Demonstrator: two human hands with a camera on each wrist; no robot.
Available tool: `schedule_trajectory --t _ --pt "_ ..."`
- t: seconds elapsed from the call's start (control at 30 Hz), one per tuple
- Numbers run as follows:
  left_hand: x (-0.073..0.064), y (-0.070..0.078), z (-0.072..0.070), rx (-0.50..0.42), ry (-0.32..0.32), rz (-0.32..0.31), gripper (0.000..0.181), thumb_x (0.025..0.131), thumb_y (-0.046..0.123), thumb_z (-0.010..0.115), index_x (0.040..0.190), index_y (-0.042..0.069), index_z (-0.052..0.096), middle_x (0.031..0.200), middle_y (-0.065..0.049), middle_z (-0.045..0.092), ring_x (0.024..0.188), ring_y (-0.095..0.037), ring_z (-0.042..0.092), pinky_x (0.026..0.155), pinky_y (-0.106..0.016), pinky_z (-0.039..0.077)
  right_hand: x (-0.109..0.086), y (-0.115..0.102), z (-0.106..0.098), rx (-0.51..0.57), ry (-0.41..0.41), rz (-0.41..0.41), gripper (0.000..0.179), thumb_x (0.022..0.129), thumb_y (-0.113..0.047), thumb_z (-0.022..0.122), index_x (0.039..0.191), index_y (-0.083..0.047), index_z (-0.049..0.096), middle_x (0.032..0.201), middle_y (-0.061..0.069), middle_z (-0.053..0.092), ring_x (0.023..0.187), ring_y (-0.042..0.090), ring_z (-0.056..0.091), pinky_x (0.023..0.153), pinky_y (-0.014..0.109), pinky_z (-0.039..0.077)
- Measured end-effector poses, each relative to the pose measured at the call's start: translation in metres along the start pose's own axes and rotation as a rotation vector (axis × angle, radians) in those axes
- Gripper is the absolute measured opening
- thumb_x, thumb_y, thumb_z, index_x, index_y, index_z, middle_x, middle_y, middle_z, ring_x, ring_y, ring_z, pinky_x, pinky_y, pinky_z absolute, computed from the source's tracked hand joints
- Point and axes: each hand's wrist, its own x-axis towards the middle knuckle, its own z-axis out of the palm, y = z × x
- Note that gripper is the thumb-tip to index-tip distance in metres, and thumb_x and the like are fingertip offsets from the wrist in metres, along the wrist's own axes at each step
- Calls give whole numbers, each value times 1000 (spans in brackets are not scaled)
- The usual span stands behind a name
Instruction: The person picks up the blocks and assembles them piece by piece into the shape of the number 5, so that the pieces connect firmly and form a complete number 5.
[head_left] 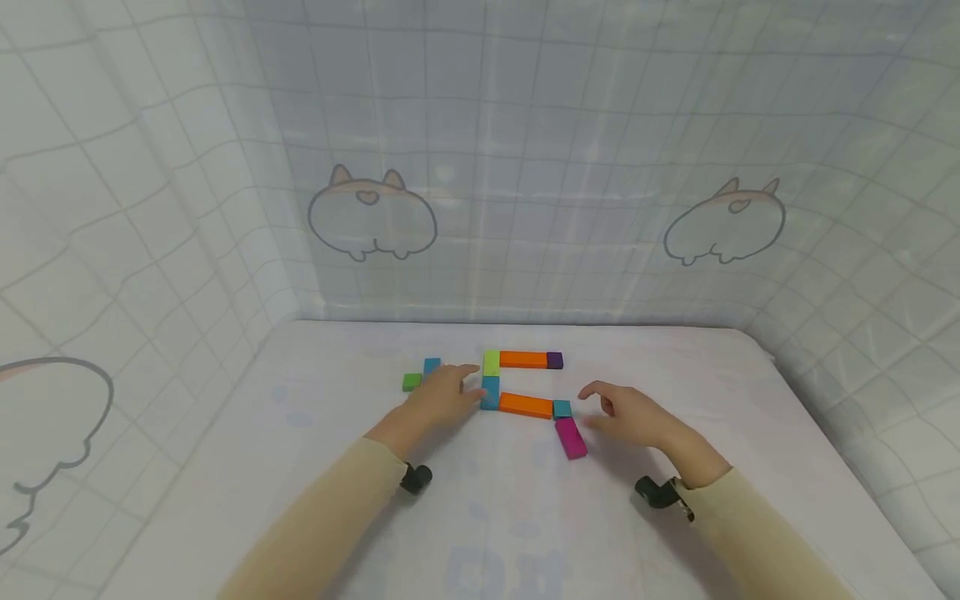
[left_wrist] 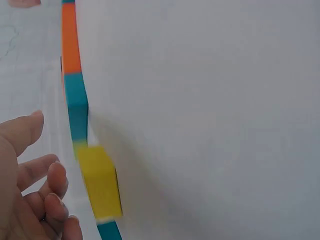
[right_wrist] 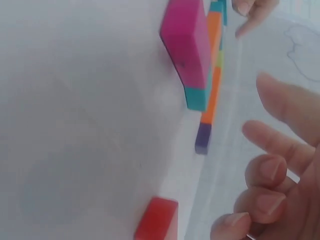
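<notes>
My left hand (head_left: 442, 396) hovers at the left end of the block outline, thumb and index finger spread, holding nothing. Its fingertips are close to the blue block (head_left: 491, 393) and lime block (head_left: 491, 362). A yellow block (left_wrist: 101, 182), near that hand in the left wrist view, is hidden in the head view. My right hand (head_left: 630, 414) holds nothing beside the magenta block (head_left: 571, 438) and small teal block (head_left: 562, 409); its thumb and index finger are apart, the others loosely curled. Two orange blocks (head_left: 523, 359) form the outline's long bars, the upper one ending at a purple block (head_left: 555, 360).
Left of the outline lie a green block (head_left: 412, 382) and another blue block (head_left: 432, 367), partly covered by my left hand. A red block (right_wrist: 157, 220) shows low in the right wrist view. Gridded fabric (head_left: 480, 125) walls the white table (head_left: 480, 517).
</notes>
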Motion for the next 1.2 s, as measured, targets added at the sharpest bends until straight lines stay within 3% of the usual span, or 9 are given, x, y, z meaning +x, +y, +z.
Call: schedule_trajectory --t 0.1,0.27,0.5,0.77,1.03,1.2 --pt "-1 -8 -9 23 27 -7 56 97 45 64 147 22 52 99 -2 63 91 -20 56 85 -39 51 0 5 -5 -3 52 16 40 93 -25 72 128 -10 61 76 3 49 65 17 46 59 31 39" --pt "1 -27 -17 36 101 5 52 96 40 67 143 20 57 88 0 60 86 -21 52 78 -36 45 0 16 -11 3 97 56 43 93 -22 72 131 -6 59 74 3 52 63 18 49 59 32 42" --pt "3 -50 -28 49 138 5 55 94 38 70 141 13 58 95 -5 61 91 -25 52 80 -41 45 -5 34 -16 -2 117 105 50 93 -27 72 133 -4 54 77 5 51 65 19 49 59 33 41" --pt "14 -65 -33 88 138 11 60 91 42 73 142 14 57 94 -6 59 92 -26 51 82 -42 42 -8 46 -21 18 49 188 64 88 -28 77 139 -3 49 86 8 54 75 22 51 61 33 44" --pt "19 -74 -37 155 88 -26 69 90 51 70 146 13 53 125 -18 61 120 -40 51 100 -58 40 -11 49 -22 4 25 203 69 83 -24 81 138 1 49 90 9 55 79 23 52 66 36 47" --pt "19 -78 -35 153 72 -29 68 90 52 70 144 14 55 131 -21 57 123 -41 48 101 -58 39 -12 51 -20 0 25 201 65 82 -24 82 133 3 52 93 11 56 83 25 52 69 38 47"
